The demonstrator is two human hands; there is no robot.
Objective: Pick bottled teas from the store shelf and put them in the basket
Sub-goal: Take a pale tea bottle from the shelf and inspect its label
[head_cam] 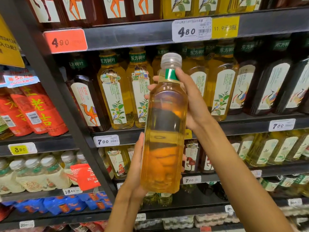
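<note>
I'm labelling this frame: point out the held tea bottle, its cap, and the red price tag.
held tea bottle (pixel 164 131), head view, mid body.
cap (pixel 171 59), head view, clear ribbed side.
red price tag (pixel 65 41), head view, centre.

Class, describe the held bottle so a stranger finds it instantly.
Before the drink shelves, two hands hold one bottle upright: the right hand near its neck, the left hand at its base. Unlike shelved neighbours, it shows plain amber liquid, no picture label.

amber tea bottle (green neck band)
</note>
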